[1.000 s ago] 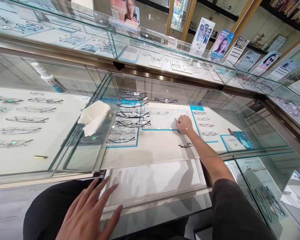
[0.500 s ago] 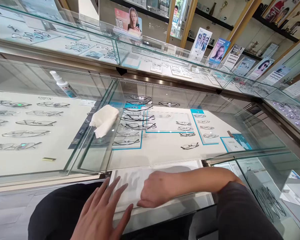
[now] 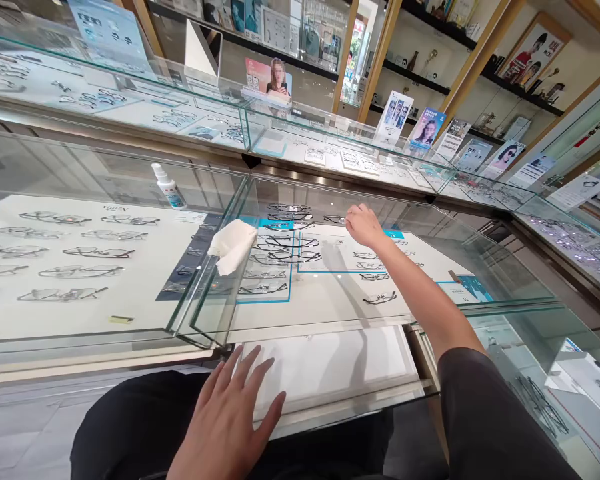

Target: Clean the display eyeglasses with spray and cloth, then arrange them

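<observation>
My right hand (image 3: 364, 225) reaches across the glass counter, its fingers curled over the right half of a pair of dark-framed eyeglasses (image 3: 333, 219); the fingertips' grip is partly hidden. To its left, several dark eyeglasses (image 3: 294, 257) stand in a column on the glass top. My left hand (image 3: 235, 407) hangs with fingers spread and holds nothing. It is over the left front edge of a pulled-out white drawer (image 3: 330, 367) below the counter.
A cream cloth (image 3: 233, 245) lies on the glass near the joint between two cases. Behind it stands a white spray bottle (image 3: 169, 187). More frames fill the display case (image 3: 75, 320) at left. A second glass counter (image 3: 325, 120) runs along the back.
My right hand has moved from above the drawer, forward and up to the eyeglasses at the far side of the counter. My left hand stays spread near the drawer. The view has shifted slightly.
</observation>
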Action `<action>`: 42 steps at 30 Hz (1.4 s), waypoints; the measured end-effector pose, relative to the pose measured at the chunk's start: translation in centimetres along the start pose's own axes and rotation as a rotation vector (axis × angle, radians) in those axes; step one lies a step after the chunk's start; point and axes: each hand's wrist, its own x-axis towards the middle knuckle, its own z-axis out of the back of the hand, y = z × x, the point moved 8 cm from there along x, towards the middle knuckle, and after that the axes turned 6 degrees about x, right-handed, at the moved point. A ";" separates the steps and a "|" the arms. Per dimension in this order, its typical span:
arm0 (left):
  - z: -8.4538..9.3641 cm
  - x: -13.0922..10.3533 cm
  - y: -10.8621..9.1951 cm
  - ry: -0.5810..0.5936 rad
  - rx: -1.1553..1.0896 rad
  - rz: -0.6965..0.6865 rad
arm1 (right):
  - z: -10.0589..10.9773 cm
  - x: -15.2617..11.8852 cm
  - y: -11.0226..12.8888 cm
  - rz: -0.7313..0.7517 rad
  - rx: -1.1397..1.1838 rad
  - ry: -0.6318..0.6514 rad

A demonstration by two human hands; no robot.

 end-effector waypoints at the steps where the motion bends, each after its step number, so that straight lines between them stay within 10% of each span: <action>1: -0.1 -0.1 0.0 0.006 0.011 0.004 | -1.0 0.4 -0.4 0.004 -0.006 0.019; 11: -0.2 -0.1 0.1 0.006 0.008 0.039 | -1.4 -2.7 2.1 0.020 0.043 0.063; 14: -0.2 -0.1 -0.1 -0.005 0.005 0.011 | 1.3 -7.7 4.5 0.104 0.182 0.178; 20: -0.6 -0.1 -0.2 0.040 -0.041 0.005 | 6.1 -22.9 11.0 0.184 0.720 0.823; 26: -1.1 0.1 -0.1 0.127 -0.094 0.023 | 0.8 -31.0 10.6 -0.088 0.618 0.990; 31: -0.8 0.1 -0.3 0.122 -0.081 0.017 | -6.4 -30.5 6.4 -0.150 0.417 0.847; 42: -1.3 -0.6 0.3 0.087 -0.044 0.000 | -16.7 -19.5 -4.3 -0.275 -0.193 0.254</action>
